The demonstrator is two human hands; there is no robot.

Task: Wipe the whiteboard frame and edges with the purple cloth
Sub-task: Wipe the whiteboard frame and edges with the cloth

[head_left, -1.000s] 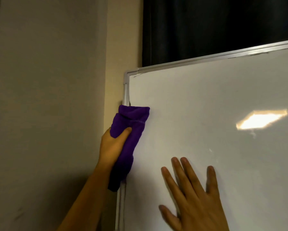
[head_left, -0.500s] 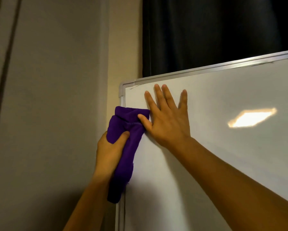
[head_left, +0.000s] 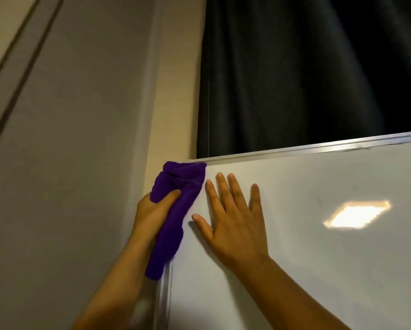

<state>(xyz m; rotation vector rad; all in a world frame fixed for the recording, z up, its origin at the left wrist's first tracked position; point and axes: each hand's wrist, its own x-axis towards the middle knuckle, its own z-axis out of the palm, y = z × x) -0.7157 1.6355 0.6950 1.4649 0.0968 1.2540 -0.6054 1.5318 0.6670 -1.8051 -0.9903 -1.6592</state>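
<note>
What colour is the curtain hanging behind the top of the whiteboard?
The curtain is very dark, near black with a slight grey-blue cast, plain and unpatterned. The head view shows it.

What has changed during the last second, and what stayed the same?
The left hand slid the purple cloth up the left frame to the top corner of the whiteboard. The right hand moved from low on the board up beside the cloth, palm flat. The grip on the cloth stayed the same.
</note>
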